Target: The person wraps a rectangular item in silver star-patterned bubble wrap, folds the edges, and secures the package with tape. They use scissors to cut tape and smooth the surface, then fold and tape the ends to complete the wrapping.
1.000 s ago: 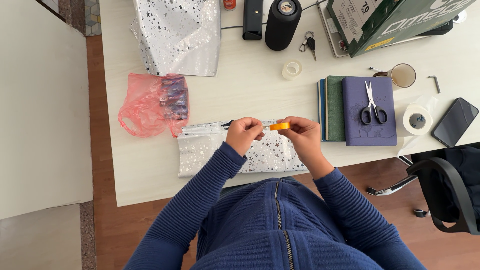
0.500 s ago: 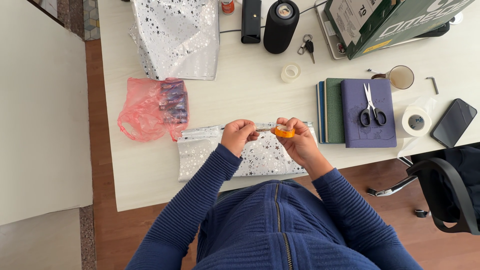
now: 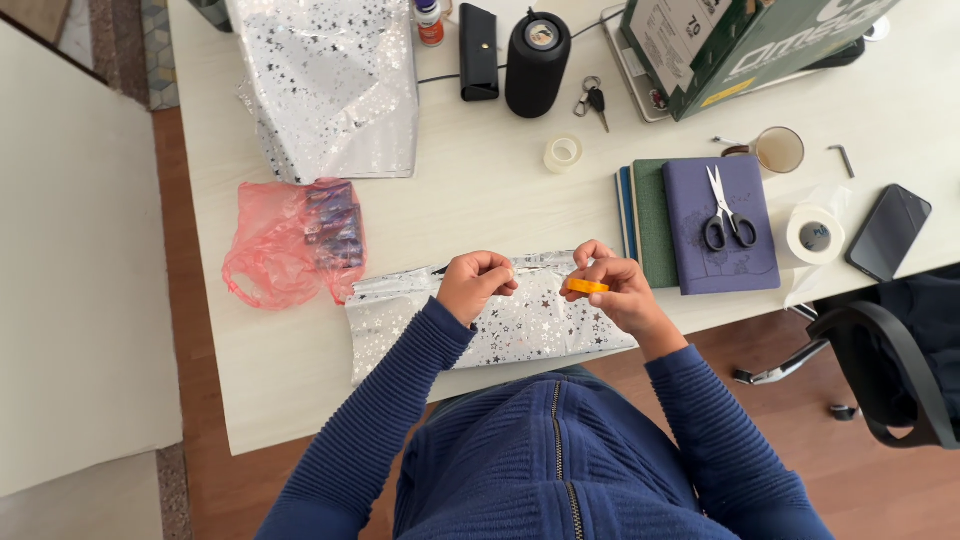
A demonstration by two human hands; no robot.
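Note:
My right hand grips a small orange tape roll above a parcel wrapped in silver star-patterned paper on the pale desk. My left hand pinches what looks like the pulled-out clear tape end, a short way left of the roll. The strip itself is barely visible between the hands. Both hands hover over the parcel's upper edge.
A pink plastic bag with small purple items lies left. More star paper sits at the back. Scissors rest on a purple notebook. A clear tape roll, white roll, phone, black speaker, green box and mug stand around.
My hands have drawn further apart, the right hand carrying the orange roll to the right and slightly down. The view has shifted a little; the parcel stays put.

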